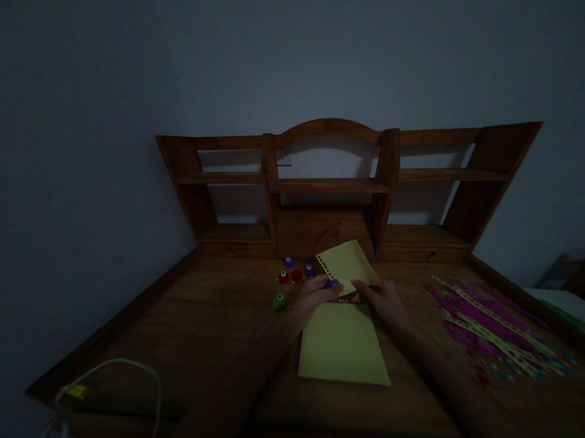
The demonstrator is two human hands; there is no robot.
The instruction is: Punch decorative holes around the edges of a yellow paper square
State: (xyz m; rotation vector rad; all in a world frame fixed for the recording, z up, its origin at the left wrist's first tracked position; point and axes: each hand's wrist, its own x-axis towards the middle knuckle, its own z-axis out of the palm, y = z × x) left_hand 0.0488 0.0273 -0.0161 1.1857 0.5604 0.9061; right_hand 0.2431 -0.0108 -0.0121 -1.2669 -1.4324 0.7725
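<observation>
My left hand [316,295] is closed on a small purple craft punch [334,283] at the lower left edge of a yellow sheet of paper [351,261]. A row of punched holes runs along that sheet's left edge. My right hand [382,299] pinches the sheet at its lower right, thumb on top. Below both hands lies a stack of yellow paper [342,345], with a thin red and purple edge showing underneath. Left of the hands stand more small punches: a green punch [279,302], a red punch [283,278], another red one [296,274] and two purple ones [289,262].
On the right of the wooden desk [209,318] lies a pile of punched pink and yellow paper strips [490,325] with small coloured scraps. A wooden shelf unit [328,188] stands along the back. A white cable [157,388] loops over the front left edge.
</observation>
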